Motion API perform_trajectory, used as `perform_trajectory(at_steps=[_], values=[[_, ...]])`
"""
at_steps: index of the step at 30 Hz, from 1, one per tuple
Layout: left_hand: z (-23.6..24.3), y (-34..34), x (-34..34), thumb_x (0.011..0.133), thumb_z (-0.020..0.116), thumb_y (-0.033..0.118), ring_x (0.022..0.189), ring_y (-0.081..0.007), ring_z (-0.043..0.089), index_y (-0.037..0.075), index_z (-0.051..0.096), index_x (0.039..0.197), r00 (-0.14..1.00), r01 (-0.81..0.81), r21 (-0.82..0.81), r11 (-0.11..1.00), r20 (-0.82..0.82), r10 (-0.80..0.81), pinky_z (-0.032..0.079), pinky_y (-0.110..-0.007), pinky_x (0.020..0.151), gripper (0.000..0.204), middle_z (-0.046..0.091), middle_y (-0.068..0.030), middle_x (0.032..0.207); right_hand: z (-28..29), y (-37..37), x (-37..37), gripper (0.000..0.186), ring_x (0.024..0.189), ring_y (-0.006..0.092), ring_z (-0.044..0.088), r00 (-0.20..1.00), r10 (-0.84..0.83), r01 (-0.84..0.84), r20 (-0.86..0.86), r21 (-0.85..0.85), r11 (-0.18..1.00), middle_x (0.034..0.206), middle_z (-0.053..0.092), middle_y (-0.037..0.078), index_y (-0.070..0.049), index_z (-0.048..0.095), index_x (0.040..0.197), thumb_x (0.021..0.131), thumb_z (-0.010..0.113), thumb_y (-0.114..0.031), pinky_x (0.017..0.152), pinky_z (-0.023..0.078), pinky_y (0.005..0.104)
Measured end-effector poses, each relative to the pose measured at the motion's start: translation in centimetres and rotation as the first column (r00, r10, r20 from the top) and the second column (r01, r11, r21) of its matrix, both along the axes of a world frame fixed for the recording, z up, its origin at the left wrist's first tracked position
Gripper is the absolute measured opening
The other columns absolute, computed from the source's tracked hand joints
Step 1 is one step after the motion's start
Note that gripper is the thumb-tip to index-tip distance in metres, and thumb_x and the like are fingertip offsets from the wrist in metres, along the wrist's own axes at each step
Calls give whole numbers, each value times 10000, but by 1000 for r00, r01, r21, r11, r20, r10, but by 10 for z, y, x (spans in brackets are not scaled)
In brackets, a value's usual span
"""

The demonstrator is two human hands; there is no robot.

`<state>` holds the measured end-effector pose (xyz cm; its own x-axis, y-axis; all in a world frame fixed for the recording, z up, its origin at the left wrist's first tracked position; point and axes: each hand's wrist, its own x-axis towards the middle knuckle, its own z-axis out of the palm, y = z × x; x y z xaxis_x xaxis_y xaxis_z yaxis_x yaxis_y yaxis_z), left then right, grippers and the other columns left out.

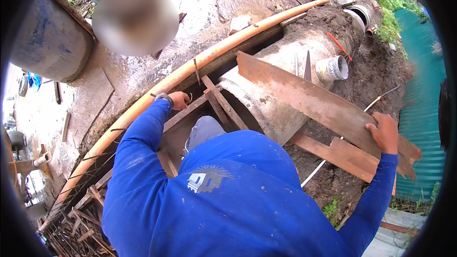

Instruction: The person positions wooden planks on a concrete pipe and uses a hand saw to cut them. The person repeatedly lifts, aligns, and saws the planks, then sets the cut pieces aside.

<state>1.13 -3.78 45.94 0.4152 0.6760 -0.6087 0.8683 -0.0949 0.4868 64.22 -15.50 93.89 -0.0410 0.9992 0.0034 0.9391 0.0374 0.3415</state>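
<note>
My right hand (383,132) grips the upper edge of a wide, weathered wooden board (304,94) near its right end. The board slants from a large concrete pipe (281,62) down toward the green fence, above another plank (340,154). My left hand (180,100), with a band on its wrist, is over the trench beside a timber frame (223,103). Its fingers are curled in; a small pale bit shows at the fingertips, too small to name.
A long orange-yellow pipe (233,43) curves along the trench edge. On the concrete pipe are a dirty white bucket (332,68) and a pointed dark blade (307,66). Scrap wood (78,226) is piled lower left. Large concrete cylinders (50,38) stand upper left; a green corrugated fence (421,109) borders the right.
</note>
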Motion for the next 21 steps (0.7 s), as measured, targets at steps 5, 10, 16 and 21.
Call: perform_trajectory(at_steps=[5,10,16,21], values=[[-64,-36,-5,878,714,241,1050,-289,739,3,626,1387,991,-98,-79,992,82,105,580,-402,923,569,738,-175,1221,-19,44,-39,295,960,380,660,988,153,-152,22,-49,987,931,710,169,-70,702,935,774,815,-289,843,511,503],[-75,-59,-10,955,685,264,893,-235,753,19,605,1421,905,-334,-350,875,141,401,597,-384,824,533,749,-148,1149,-46,106,-88,307,971,377,675,979,193,-181,64,-157,971,915,716,170,-70,706,936,795,807,-324,849,524,495],[-85,-64,-17,964,677,236,888,-213,751,13,621,1390,816,-438,-367,821,223,534,598,-360,794,484,751,-135,1145,-85,172,-130,333,998,368,702,961,267,-245,79,-210,946,975,744,166,-98,763,1063,821,806,-324,853,541,489],[-95,-64,-36,954,704,218,879,-211,760,11,667,1325,752,-518,-362,775,240,614,592,-360,809,427,758,-138,1135,-115,233,-187,362,1076,350,714,985,128,-75,119,-377,923,1114,756,173,-107,772,1108,837,806,-345,920,558,469]])
